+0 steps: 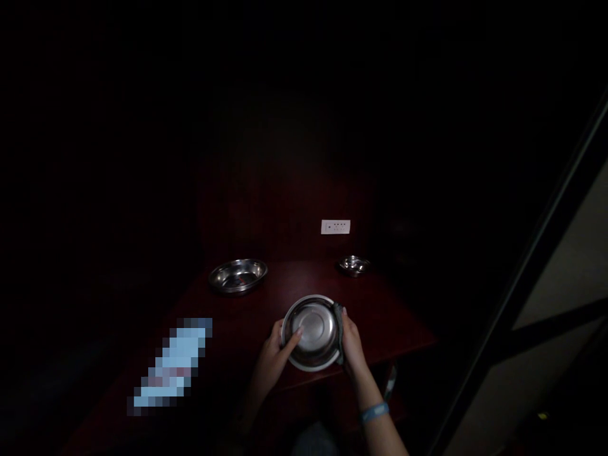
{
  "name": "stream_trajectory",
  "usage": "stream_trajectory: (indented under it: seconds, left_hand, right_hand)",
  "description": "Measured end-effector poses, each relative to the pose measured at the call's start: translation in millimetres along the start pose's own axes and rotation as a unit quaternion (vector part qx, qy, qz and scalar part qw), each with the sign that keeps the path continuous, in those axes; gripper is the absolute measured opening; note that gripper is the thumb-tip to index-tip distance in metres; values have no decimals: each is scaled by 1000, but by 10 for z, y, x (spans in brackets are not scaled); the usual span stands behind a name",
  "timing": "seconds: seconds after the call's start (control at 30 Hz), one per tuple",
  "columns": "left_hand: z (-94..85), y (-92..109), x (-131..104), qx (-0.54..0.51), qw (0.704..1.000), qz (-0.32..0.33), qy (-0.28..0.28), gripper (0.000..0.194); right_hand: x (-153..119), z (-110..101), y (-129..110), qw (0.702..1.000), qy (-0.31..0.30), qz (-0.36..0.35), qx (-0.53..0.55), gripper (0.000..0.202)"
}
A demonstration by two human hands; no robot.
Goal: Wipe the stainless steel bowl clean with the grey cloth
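Bowl [312,330] at six o'clock on the surface [294,285], gripped by your left hand [277,351]; your right hand [352,341] presses a cloth [339,332] to its rim. Basin [238,277] at ten o'clock, small dish [354,266] at one.

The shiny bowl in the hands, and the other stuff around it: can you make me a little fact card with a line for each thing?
Bowl: metal, round, held above the table
Left hand: grips the rim, thumb over it
Right hand: on the other side, with a dark cloth against the rim
Wristband: blue, on the right arm
Far left of table: wide metal dish
Far right of table: small metal dish
Wall: white socket panel
Blurry patch: can't tell
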State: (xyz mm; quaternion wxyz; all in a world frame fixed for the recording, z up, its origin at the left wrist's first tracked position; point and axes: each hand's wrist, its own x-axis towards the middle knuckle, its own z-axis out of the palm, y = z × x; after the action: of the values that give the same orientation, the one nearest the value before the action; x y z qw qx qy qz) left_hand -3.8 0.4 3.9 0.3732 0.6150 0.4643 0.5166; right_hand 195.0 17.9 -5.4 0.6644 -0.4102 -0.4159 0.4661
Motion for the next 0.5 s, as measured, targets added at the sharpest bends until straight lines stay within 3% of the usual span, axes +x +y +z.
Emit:
stream_trajectory:
  seconds: [0.5]
  left_hand:
    - [23,129,-55,16,1000,-7,6,50]
  right_hand:
    - [-24,-22,-20,999,-11,34,40,65]
